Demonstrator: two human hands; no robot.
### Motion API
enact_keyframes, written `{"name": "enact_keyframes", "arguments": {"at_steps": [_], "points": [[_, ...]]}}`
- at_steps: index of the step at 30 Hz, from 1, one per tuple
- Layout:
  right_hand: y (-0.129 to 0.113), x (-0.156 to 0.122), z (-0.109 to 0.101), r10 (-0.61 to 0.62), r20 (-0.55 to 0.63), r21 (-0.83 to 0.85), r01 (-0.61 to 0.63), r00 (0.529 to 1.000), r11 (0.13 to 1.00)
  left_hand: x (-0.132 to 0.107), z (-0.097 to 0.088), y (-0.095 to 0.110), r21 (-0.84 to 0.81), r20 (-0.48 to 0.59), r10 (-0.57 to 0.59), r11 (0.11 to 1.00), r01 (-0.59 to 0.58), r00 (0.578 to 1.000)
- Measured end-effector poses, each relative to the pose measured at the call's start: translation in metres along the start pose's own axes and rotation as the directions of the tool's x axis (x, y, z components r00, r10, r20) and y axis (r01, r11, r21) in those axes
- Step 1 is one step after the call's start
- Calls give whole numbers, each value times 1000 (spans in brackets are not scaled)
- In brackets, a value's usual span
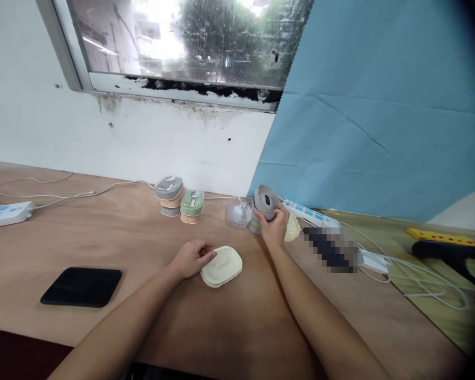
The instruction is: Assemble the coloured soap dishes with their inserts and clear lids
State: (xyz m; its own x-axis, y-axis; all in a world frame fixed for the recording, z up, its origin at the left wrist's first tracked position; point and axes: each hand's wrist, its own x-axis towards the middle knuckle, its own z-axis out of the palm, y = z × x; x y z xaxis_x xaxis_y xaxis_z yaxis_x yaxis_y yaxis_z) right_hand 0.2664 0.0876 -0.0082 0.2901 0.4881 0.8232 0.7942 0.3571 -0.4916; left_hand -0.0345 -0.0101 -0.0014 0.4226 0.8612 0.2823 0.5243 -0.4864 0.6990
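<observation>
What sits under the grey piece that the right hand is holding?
Only the edge of a pale piece shows below the grey piece; the right hand covers the rest.

Legible text, labels, numbers: none recorded. Marks on the grey case [266,200] and on the white power strip [3,214] were too small to read.

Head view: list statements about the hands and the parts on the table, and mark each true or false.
The left hand touches the cream lid. True.
The right hand is empty. False: it grips the grey casing.
The clear cup stands left of the grey casing. True.
The black pad lies on the cream lid. False: it lies apart, left of the left hand.
</observation>
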Motion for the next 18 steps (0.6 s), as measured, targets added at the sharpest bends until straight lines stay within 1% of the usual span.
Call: {"name": "enact_keyframes", "arguments": {"at_steps": [4, 8, 13, 18], "points": [[5, 0, 1, 13, 25, -18, -12, 1000, 1000, 0, 1, 0, -4, -3, 0, 1000, 0, 1000], [7, -1, 0, 2, 22, -35, -1, 1000, 999, 0, 1, 0, -4, -8, -7, 1000, 7, 1000], [8, -2, -3, -53, 26, -14, 53, 998, 998, 0, 0, 1, -21, -4, -7, 1000, 6, 1000], [8, 0, -4, -97, -16, -5, 97, 995, 995, 0, 0, 2, -24, -13, -12, 1000, 12, 1000]]}}
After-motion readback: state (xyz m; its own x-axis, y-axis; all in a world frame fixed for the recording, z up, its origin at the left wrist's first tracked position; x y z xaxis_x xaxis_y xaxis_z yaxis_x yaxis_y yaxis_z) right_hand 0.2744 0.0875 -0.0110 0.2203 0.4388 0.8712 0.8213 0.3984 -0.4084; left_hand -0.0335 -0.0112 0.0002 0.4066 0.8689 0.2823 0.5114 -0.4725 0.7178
